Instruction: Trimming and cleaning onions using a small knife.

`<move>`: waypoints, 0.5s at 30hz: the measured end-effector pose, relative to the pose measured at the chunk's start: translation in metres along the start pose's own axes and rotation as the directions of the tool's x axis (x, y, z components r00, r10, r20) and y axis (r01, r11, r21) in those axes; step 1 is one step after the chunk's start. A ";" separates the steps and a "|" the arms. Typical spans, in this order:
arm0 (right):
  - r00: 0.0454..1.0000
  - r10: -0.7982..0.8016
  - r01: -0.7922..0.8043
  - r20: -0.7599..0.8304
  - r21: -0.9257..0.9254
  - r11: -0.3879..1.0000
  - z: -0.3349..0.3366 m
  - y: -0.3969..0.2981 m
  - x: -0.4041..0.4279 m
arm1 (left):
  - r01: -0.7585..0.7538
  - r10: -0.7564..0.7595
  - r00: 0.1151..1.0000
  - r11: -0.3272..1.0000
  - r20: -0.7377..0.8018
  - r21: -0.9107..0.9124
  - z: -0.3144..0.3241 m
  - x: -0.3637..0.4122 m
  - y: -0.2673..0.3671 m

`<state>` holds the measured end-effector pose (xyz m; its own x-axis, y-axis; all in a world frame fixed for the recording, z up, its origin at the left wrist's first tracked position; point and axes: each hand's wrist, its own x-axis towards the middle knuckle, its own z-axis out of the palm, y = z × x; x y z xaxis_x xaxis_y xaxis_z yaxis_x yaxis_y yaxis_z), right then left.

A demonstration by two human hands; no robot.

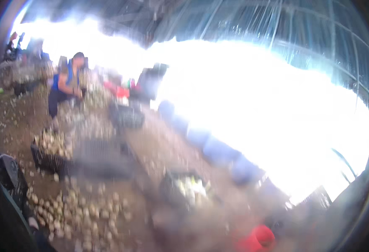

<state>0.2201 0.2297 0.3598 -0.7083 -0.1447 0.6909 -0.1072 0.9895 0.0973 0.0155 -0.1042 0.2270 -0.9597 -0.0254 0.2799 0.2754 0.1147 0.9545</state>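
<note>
Neither of my hands can be made out; the lower middle is a brownish blur. On the ground before me, at lower left, lie many loose pale round bulbs or roots (77,211), too blurred to name surely. Behind them a dark plastic crate (47,160) is heaped with similar produce (53,143). Beside it is a dark, blurred crate (102,156). Right of the middle, a dark container (172,186) holds whitish-green vegetable pieces (192,187). A red plastic container (263,237) shows at the bottom edge.
A person in a blue top (66,78) bends over a produce heap (94,97) at upper left. Another dark crate (127,116) stands behind. Bluish, rounded bulky objects (219,151) line the glaring open side. A dark boxlike object (8,170) is at far left.
</note>
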 end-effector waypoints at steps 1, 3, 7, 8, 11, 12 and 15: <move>1.000 0.009 -0.009 -0.016 -0.010 1.000 0.005 -0.004 -0.005 | 0.003 -0.003 1.000 1.000 0.010 -0.016 0.010 -0.002 -0.011; 0.998 0.047 -0.048 -0.047 -0.019 0.999 0.013 -0.009 -0.016 | -0.002 0.003 1.000 1.000 0.030 -0.024 0.031 0.000 -0.022; 0.997 0.022 -0.027 -0.078 -0.076 0.997 0.016 0.007 0.000 | 0.009 -0.009 1.000 0.998 0.001 -0.059 0.044 0.008 -0.029; 0.996 0.022 -0.029 -0.088 -0.073 0.997 0.022 0.014 0.005 | 0.011 -0.012 1.000 0.998 -0.009 -0.056 0.048 0.015 -0.031; 0.996 0.020 -0.027 -0.087 -0.081 0.996 0.028 0.020 0.018 | 0.049 -0.050 0.999 0.998 -0.013 -0.034 0.041 0.020 -0.035; 0.996 0.007 -0.015 -0.093 -0.085 0.996 0.034 0.023 0.017 | 0.051 -0.052 0.998 0.998 -0.024 -0.033 0.037 0.020 -0.040; 0.993 -0.025 0.016 -0.112 -0.085 0.996 0.038 0.020 0.015 | 0.041 -0.043 0.997 0.999 -0.063 -0.035 0.022 0.010 -0.046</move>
<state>0.1812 0.2474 0.3447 -0.6231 -0.1682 0.7638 -0.0585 0.9839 0.1690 -0.0084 -0.0883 0.1833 -0.9652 -0.0928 0.2445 0.2377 0.0788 0.9681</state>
